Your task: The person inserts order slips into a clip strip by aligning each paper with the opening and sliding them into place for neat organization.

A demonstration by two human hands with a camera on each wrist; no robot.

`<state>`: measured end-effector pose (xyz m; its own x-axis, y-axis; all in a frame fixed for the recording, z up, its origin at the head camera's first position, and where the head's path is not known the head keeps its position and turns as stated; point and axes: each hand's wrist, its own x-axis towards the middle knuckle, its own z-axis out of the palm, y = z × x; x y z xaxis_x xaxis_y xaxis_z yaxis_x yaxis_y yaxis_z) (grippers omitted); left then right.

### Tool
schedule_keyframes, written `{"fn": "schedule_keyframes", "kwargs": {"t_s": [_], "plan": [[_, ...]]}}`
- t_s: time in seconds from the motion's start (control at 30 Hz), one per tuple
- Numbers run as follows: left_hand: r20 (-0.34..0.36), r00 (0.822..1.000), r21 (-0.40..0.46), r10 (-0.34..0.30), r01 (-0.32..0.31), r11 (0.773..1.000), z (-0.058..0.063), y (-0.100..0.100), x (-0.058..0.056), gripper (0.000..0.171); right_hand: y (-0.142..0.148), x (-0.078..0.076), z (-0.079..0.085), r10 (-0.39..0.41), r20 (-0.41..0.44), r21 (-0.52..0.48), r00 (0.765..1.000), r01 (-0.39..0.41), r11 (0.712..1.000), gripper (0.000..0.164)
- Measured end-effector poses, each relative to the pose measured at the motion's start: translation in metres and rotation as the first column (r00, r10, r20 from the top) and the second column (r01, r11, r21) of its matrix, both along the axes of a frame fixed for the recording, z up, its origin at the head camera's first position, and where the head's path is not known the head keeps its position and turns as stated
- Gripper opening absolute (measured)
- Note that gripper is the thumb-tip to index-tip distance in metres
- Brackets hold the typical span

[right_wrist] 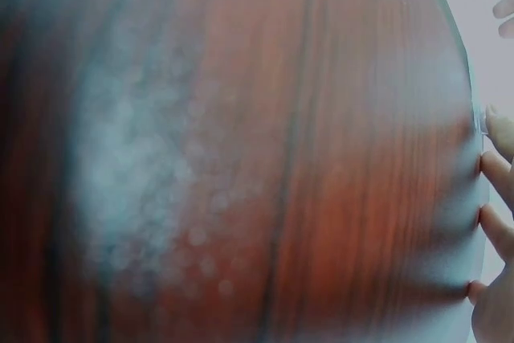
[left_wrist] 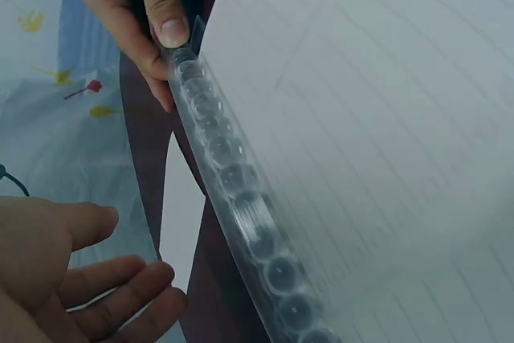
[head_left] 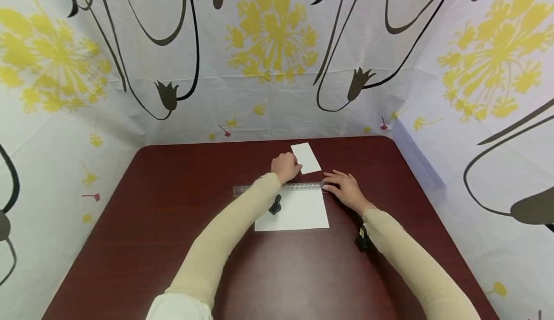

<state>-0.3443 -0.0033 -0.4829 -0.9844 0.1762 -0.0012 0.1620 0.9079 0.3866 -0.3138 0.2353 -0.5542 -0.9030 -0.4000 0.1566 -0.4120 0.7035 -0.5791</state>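
A clear plastic ruler (head_left: 303, 186) with a row of round shapes lies across the far edge of a white sheet of paper (head_left: 298, 210). Faint parallel lines show on the sheet (left_wrist: 377, 118) in the left wrist view. My right hand (head_left: 347, 192) rests at the ruler's right end, thumb on the plastic; in the right wrist view the other fingertips (right_wrist: 480, 216) touch the table. Just beyond the ruler is my left hand (head_left: 285, 167), beside a smaller white paper (head_left: 306, 158). Its fingers (left_wrist: 132, 287) are loosely bent and hold nothing.
A dark red-brown wooden table (head_left: 182, 195) carries everything. Patterned white cloth (head_left: 277, 113) hangs behind it and along both sides. Each wrist wears a small black device, such as the right one (head_left: 362, 238).
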Motion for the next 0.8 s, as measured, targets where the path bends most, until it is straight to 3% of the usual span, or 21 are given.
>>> {"fn": "schedule_keyframes", "kwargs": {"t_s": [0.27,0.6,0.8], "plan": [[0.111,0.981,-0.05,0.158,-0.153,0.987,0.0,0.018,-0.02,0.036,0.002,-0.001,-0.003,0.001,0.022,0.009,1.0,-0.001,1.0,0.032],[0.24,0.945,0.082,0.224,-0.25,0.965,0.0,0.029,-0.028,0.037,0.003,-0.002,-0.002,-0.006,0.002,0.016,1.0,0.006,1.0,0.032],[0.275,0.923,0.091,0.27,-0.304,0.948,-0.006,0.033,-0.034,0.042,0.002,-0.003,-0.002,0.001,-0.006,0.03,1.0,-0.001,1.0,0.034]]}}
